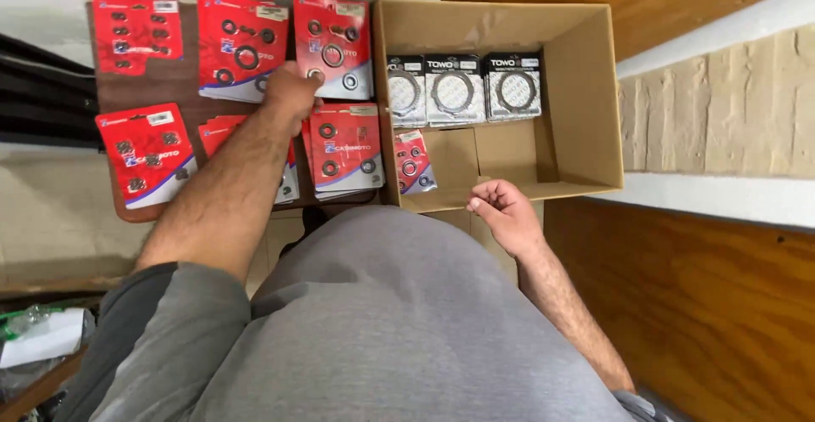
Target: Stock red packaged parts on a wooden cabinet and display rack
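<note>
- The left hand [289, 91] reaches out over the brown counter [106, 89]. It rests on the red packs, between the top row and the bottom row.
- Its fingers curl down onto the top right pack [333, 44]. It cannot be told if the grip has closed on a pack or only touches it.
- The right hand [501, 210] hangs near the front wall of the box [586, 91]. Its fingers are loosely curled and it holds nothing.
- The step in hand looks like sorting the red packs, with the left hand picking one out.
- The next move likely calls for a firm pinch on one flat pack so that it lifts off alone. The packs lie in stacks, so a second one could slide along with it.
- Six lots of red packs lie on the counter, three in the top row and three in the bottom row. Each is a flat red card with small dark rings under clear plastic, a white tag near the top and a blue and white swoosh at the bottom.
- The bottom middle stack [344, 150] is just under the left hand.
- The box is open and brown. It sits just right of the counter.
- Three grey packs [463, 89] stand in a row at the back of the box. Each shows one big ring.
- One small red pack [413, 161] leans in the front left corner of the box.
</note>
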